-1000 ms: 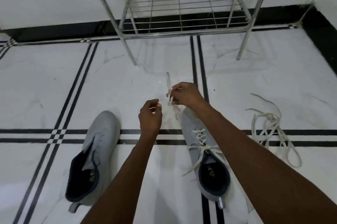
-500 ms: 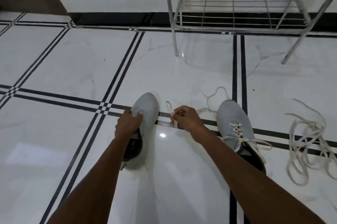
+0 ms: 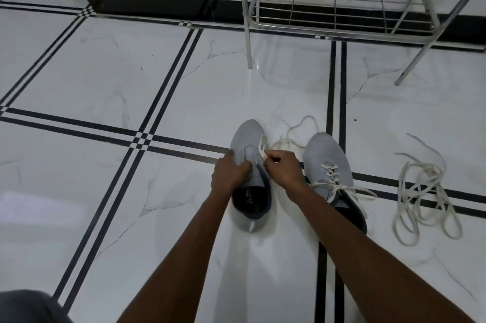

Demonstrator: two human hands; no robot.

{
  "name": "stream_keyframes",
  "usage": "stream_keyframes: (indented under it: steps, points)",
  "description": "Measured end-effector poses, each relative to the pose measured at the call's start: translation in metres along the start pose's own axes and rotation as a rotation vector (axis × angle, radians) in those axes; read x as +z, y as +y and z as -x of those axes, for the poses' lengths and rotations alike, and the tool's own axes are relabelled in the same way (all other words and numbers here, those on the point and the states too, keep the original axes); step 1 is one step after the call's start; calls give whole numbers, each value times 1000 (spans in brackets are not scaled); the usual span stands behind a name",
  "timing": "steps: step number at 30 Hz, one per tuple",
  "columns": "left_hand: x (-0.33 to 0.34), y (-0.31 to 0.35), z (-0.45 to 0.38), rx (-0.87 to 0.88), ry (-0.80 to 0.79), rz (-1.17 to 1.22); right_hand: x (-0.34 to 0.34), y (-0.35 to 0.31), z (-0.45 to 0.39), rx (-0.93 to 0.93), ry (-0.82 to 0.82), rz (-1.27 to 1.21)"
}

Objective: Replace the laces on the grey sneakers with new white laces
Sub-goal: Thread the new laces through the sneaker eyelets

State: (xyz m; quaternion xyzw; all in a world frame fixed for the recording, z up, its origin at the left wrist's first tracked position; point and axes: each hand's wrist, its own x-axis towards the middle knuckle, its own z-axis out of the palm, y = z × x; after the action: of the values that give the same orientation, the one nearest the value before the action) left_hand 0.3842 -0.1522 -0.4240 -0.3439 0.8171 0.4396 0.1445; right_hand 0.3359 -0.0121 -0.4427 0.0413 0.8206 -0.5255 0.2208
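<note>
Two grey sneakers stand on the tiled floor. The left sneaker [image 3: 247, 138] has no laces through its eyelets; my left hand [image 3: 228, 171] grips its upper from the left side. My right hand [image 3: 282, 168] pinches the end of a white lace [image 3: 292, 136] at the shoe's right eyelets; the rest of that lace trails over the floor beyond the toe. The right sneaker [image 3: 326, 159] carries a white lace threaded through its eyelets, with loose ends lying across it.
A tangled pile of off-white laces [image 3: 426, 191] lies on the floor at the right. A steel wire rack [image 3: 339, 4] stands against the wall behind the shoes. Dark cloth [image 3: 29, 307] shows at the bottom left corner.
My left hand went from the lace to the unlaced sneaker and pulled it nearer. My right hand carried the lace end over to that shoe's eyelets. The view swung left.
</note>
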Motion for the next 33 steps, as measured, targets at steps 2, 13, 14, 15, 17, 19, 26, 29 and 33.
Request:
stream_keyframes:
  steps: [2, 13, 14, 15, 17, 19, 26, 29, 33]
  points:
    - [12, 1, 5, 1, -12, 24, -17, 7, 2, -16, -12, 40]
    - [18, 48, 10, 493, 144, 283, -82, -21, 5, -186, -21, 40]
    - [20, 52, 10, 543, 112, 259, -85, -24, 4, -191, -17, 49]
    - [21, 54, 9, 597, 92, 219, -88, -26, 3, -194, -29, 51]
    - [24, 54, 1, 727, 61, 129, -93, -29, 3, -205, -95, 29]
    - [25, 55, -2, 713, -63, 97, -98, -32, 2, -221, -129, 19]
    - [5, 59, 0, 266, -307, 461, -125, -17, -13, -134, 20, -112]
    - [8, 60, -1, 331, -272, 445, -127, -21, -14, -80, -54, -195]
    - [21, 67, -1, 496, -277, 231, -124, -34, -16, -112, -130, -204]
